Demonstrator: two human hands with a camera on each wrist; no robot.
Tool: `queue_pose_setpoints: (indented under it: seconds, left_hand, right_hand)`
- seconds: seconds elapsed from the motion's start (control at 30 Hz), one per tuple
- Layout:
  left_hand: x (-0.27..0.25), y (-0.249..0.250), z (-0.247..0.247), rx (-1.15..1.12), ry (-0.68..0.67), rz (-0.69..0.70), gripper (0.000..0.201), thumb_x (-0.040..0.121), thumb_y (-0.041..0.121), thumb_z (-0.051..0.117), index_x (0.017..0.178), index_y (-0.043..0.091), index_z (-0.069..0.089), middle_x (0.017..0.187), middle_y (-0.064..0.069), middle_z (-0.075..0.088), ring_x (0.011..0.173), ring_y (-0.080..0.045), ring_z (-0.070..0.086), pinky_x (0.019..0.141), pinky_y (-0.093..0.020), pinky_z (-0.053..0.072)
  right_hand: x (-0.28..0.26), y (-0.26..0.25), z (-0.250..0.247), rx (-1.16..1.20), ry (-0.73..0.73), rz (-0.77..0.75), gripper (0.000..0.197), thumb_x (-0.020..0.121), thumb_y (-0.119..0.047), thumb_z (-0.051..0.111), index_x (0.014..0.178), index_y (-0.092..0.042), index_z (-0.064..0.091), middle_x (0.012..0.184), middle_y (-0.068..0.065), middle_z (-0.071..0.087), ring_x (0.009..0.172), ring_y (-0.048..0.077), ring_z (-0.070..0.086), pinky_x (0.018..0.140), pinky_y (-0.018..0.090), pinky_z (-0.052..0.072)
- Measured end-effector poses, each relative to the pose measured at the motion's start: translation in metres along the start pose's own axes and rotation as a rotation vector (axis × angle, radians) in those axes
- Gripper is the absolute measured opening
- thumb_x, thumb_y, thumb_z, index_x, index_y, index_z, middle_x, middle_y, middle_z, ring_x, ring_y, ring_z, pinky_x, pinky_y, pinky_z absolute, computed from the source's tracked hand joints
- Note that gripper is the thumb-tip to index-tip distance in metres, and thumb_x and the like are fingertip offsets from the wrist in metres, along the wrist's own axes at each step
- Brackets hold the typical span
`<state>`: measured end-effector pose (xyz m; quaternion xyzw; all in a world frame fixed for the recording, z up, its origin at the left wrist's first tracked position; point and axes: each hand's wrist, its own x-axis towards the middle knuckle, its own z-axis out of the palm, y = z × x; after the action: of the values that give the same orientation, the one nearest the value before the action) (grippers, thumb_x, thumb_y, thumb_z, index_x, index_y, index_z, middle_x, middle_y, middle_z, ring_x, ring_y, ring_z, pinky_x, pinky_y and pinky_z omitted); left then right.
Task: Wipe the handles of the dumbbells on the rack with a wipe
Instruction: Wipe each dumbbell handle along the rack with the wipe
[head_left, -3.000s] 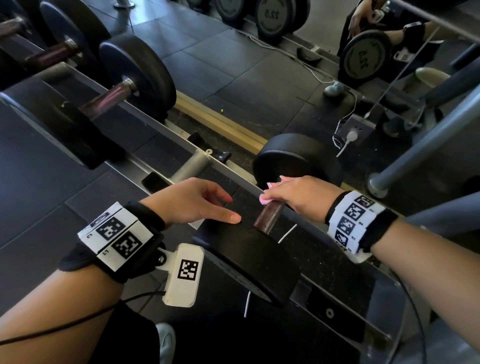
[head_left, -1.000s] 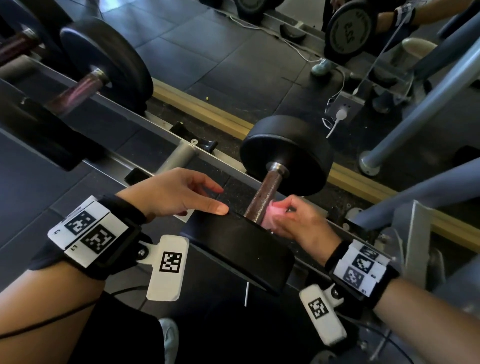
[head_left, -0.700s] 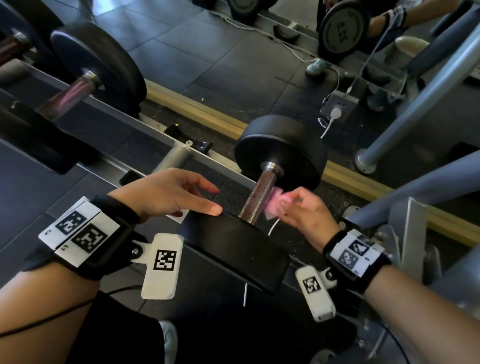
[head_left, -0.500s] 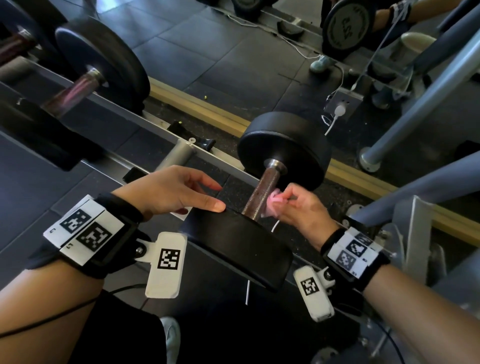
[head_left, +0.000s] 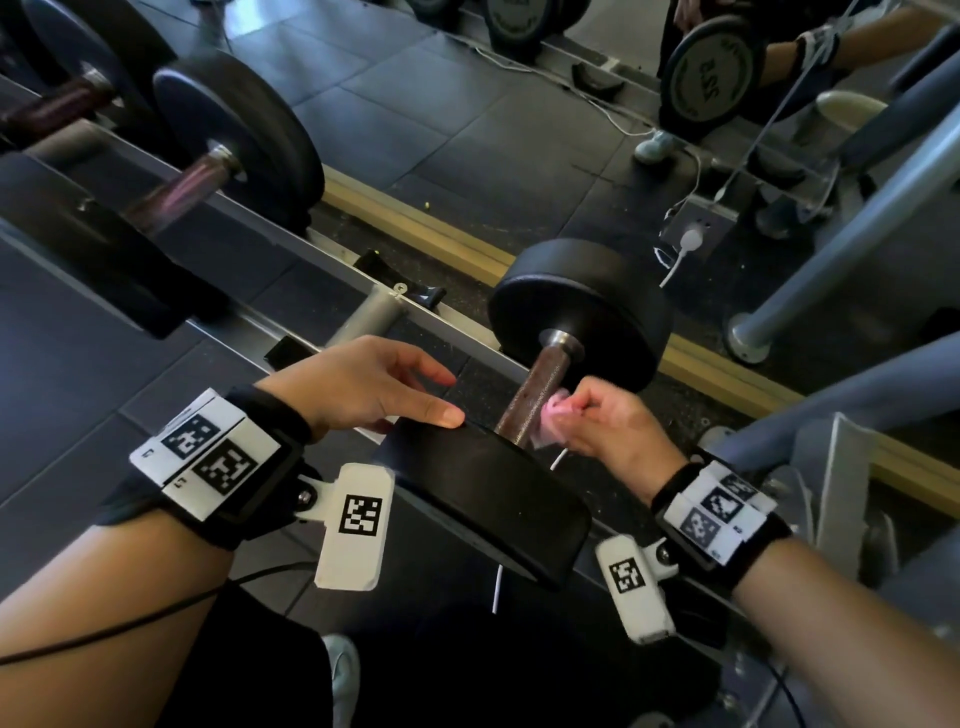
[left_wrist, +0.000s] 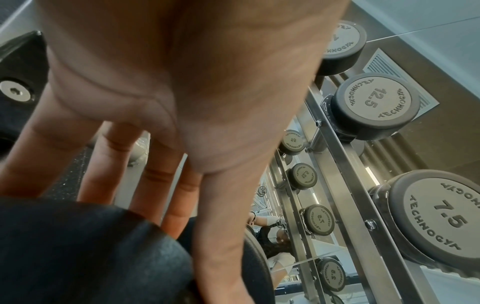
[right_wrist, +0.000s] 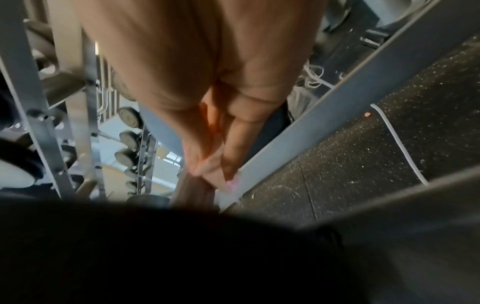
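A black dumbbell (head_left: 582, 306) lies across the rack rails (head_left: 291, 244), its brown knurled handle (head_left: 535, 384) running toward me. My right hand (head_left: 587, 415) pinches a small pink wipe (head_left: 553, 423) against the right side of the handle, near the close end. My left hand (head_left: 379, 384) rests with straight fingers on the near weight head (head_left: 493, 493). In the left wrist view those fingers (left_wrist: 166, 185) lie flat over the black head (left_wrist: 91, 257). The right wrist view shows the wipe (right_wrist: 232, 186) at my fingertips on the handle (right_wrist: 194, 191).
A second dumbbell (head_left: 234, 140) sits on the rack to the left, more beyond it. A mirror behind shows racked weights (left_wrist: 376, 105) and a reflected person. A grey machine frame (head_left: 831, 260) and a white cable (head_left: 685, 254) stand at the right.
My right hand came off the top of the handle, dropped to its right side, and has rubbed the pink wipe along it, now nearer the close end. The left hand stayed on the weight head.
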<state>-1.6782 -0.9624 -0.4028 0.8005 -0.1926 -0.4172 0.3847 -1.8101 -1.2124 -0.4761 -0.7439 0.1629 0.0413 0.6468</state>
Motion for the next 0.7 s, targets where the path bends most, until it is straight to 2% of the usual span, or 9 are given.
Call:
queue_pose_setpoints:
  seconds: [0.07,0.17,0.23,0.33,0.4,0.57,0.63,0.7]
  left_hand:
    - [0.0,-0.001,0.0,-0.013,-0.005,-0.003,0.07,0.05,0.052,0.076,0.117,0.034,0.065,0.107,0.002,0.07,0.102,-0.016,0.065,0.085,-0.032,0.054]
    - [0.0,0.0,0.0,-0.019,-0.019,-0.011,0.066,0.054,0.049,0.076,0.117,0.033,0.064,0.108,0.0,0.07,0.102,-0.017,0.065,0.082,-0.031,0.054]
    - [-0.001,0.002,0.0,-0.022,-0.023,-0.017,0.065,0.055,0.048,0.076,0.117,0.033,0.064,0.109,0.0,0.069,0.102,-0.017,0.064,0.08,-0.03,0.053]
    - [-0.002,0.001,0.0,-0.041,-0.014,-0.018,0.063,0.057,0.046,0.076,0.117,0.032,0.064,0.109,0.0,0.067,0.103,-0.018,0.063,0.08,-0.031,0.052]
    - [-0.003,-0.001,0.001,-0.051,-0.004,-0.017,0.064,0.057,0.046,0.076,0.118,0.031,0.064,0.111,-0.001,0.067,0.105,-0.02,0.062,0.084,-0.034,0.053]
    - [-0.004,-0.006,0.007,-0.087,0.073,-0.01,0.066,0.052,0.05,0.077,0.114,0.031,0.067,0.11,-0.001,0.068,0.103,-0.018,0.062,0.082,-0.031,0.052]
    - [-0.006,-0.009,0.009,-0.1,0.098,-0.009,0.063,0.054,0.05,0.076,0.113,0.03,0.067,0.11,-0.001,0.069,0.104,-0.019,0.063,0.088,-0.035,0.053]
    - [-0.009,-0.012,0.012,-0.11,0.119,0.001,0.056,0.056,0.049,0.076,0.109,0.029,0.07,0.106,0.0,0.07,0.102,-0.018,0.065,0.088,-0.035,0.053]
  right_hand:
    - [-0.009,0.002,0.006,0.0,-0.125,0.061,0.01,0.09,-0.009,0.066,0.084,-0.017,0.062,0.099,-0.002,0.074,0.093,0.01,0.072,0.074,0.02,0.055]
    - [-0.014,-0.002,0.005,-0.011,-0.279,0.113,0.009,0.089,-0.007,0.066,0.085,-0.013,0.061,0.092,-0.004,0.075,0.087,0.005,0.071,0.072,0.016,0.054]
    - [-0.01,-0.009,-0.004,-0.05,-0.221,0.096,0.008,0.089,-0.01,0.068,0.084,-0.014,0.063,0.089,-0.001,0.075,0.085,0.008,0.072,0.073,0.022,0.057]
    - [0.006,-0.013,-0.021,-0.04,0.064,0.027,0.009,0.089,-0.006,0.068,0.084,-0.013,0.066,0.094,0.008,0.074,0.096,0.023,0.073,0.081,0.035,0.059]
    - [0.015,-0.012,-0.021,-0.028,0.163,-0.018,0.011,0.087,-0.001,0.069,0.085,-0.011,0.067,0.094,0.012,0.074,0.097,0.027,0.073,0.08,0.037,0.059]
    - [0.018,-0.007,-0.008,0.003,0.172,-0.077,0.015,0.081,0.001,0.076,0.075,-0.012,0.072,0.094,0.003,0.077,0.092,0.018,0.075,0.068,0.023,0.058]
    - [0.013,-0.009,-0.008,-0.039,0.103,-0.088,0.014,0.079,-0.002,0.079,0.074,-0.015,0.075,0.093,0.0,0.077,0.092,0.015,0.074,0.068,0.021,0.057]
    - [0.009,-0.013,-0.008,-0.087,0.004,-0.072,0.015,0.078,-0.004,0.08,0.075,-0.019,0.078,0.095,0.0,0.077,0.093,0.014,0.074,0.069,0.022,0.058]
